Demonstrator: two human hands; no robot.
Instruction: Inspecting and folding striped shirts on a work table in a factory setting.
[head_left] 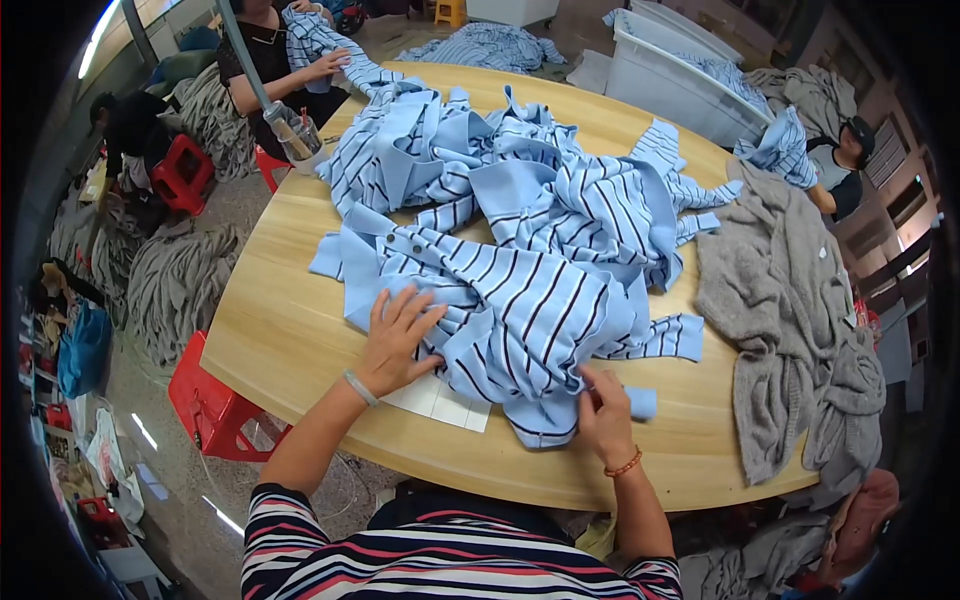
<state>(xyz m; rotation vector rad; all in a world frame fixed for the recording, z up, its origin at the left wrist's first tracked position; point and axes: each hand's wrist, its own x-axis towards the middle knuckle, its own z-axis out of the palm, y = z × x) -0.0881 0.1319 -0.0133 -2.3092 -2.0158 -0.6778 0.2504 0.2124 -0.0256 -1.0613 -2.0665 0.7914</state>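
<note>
A light-blue knit cardigan (535,300) with dark and white stripes and dark buttons lies crumpled on the wooden table (270,340) in front of me. My left hand (400,340) rests on its left side, fingers spread over the cloth. At its near right edge, my right hand (605,415) has curled fingers pinching the fabric; the fingertips are partly hidden in the folds. A white ruled sheet (440,404) sticks out from under the near edge. Beyond lies a heap of similar striped knitwear (400,150), its pieces overlapping.
Grey-brown knit garments (770,300) drape over the table's right side. A metal pole (248,60) stands at the far left edge. Across the table, a person (275,75) handles a striped piece; another person (845,170) is at right. Red stools (205,395) and white bins (680,75) surround the table.
</note>
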